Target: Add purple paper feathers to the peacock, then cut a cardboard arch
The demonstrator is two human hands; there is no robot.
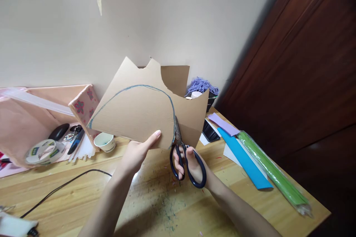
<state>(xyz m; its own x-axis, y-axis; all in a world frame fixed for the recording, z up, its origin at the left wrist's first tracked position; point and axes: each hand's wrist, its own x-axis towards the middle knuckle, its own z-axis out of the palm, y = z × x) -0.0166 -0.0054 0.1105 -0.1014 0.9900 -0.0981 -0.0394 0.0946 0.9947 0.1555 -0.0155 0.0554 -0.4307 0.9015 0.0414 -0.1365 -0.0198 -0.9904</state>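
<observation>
Cardboard (136,114): mid-frame, blue line (143,85) facing you, likely for easy seeing | your left hand (140,152) pinches its bottom edge, likely to steady it | your right hand (195,167) grips scissors (178,139)

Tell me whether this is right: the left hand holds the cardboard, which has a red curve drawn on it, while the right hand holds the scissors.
The colour is wrong: the head view shows a blue curve on the cardboard. The left hand does hold it, and the right hand the scissors.
</observation>
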